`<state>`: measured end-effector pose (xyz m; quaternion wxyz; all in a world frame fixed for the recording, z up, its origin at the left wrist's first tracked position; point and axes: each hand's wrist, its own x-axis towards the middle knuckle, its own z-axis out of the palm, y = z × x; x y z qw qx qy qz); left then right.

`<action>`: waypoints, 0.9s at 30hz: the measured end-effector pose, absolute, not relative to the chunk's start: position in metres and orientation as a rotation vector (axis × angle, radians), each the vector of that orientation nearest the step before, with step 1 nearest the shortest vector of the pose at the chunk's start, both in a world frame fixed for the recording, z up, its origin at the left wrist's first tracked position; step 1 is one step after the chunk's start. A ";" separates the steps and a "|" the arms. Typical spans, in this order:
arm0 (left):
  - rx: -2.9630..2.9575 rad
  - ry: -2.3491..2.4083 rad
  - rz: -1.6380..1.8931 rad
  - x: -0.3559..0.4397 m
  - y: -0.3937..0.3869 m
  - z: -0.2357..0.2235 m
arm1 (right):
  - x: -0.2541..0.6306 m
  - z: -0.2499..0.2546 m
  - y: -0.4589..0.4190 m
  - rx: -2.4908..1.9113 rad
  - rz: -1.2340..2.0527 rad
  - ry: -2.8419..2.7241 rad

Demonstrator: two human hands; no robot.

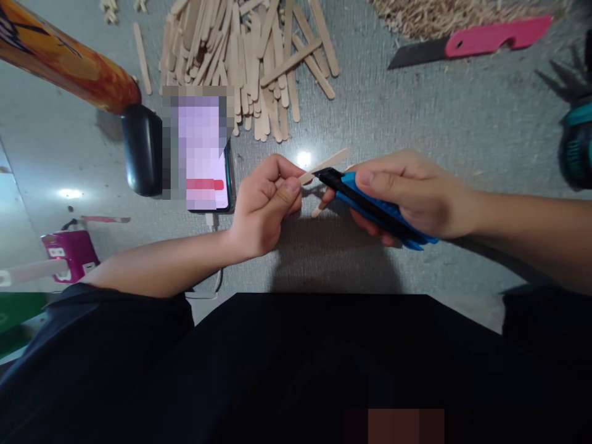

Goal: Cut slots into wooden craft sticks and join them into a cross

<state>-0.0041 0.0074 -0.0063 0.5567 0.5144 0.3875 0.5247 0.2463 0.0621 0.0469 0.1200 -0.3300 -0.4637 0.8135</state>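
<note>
Directions are taken from the held stick. The left hand [263, 206] is in a narrow pinch, thumb against fingers, on a flat, pale wooden stick [333, 160], held over the grey, textured worktop [416, 111] with its free end towards 2 o'clock. The right hand [409, 191], at 3 o'clock, is wrapped round a blue-and-black plastic box cutter [377, 213]. Its dark head meets the stick just beside the left thumb; whether the edge has bitten cannot be told.

Principal hazard: a slip could carry the blade into the left fingertips, which sit too near the cutting point. Uneven pressure could also split the thin wood or twist it in the pinch.

Secondary: a pink-handled, dark-bladed knife [499, 40] lies uncovered at 2 o'clock; a careless reach could meet its edge. At 8 o'clock, a white cable [211, 221] passes beneath the left forearm; snagged, it could drag the lit, dark-edged phone [221, 197] at 9 o'clock.
</note>
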 end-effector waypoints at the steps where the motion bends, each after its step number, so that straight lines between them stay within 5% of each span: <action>1: 1.215 0.906 1.254 -0.004 0.007 -0.006 | 0.246 0.048 0.063 -0.969 2.386 -1.355; 27: 1.456 1.024 1.384 -0.007 0.006 -0.009 | 0.247 0.053 0.064 -0.978 2.338 -1.456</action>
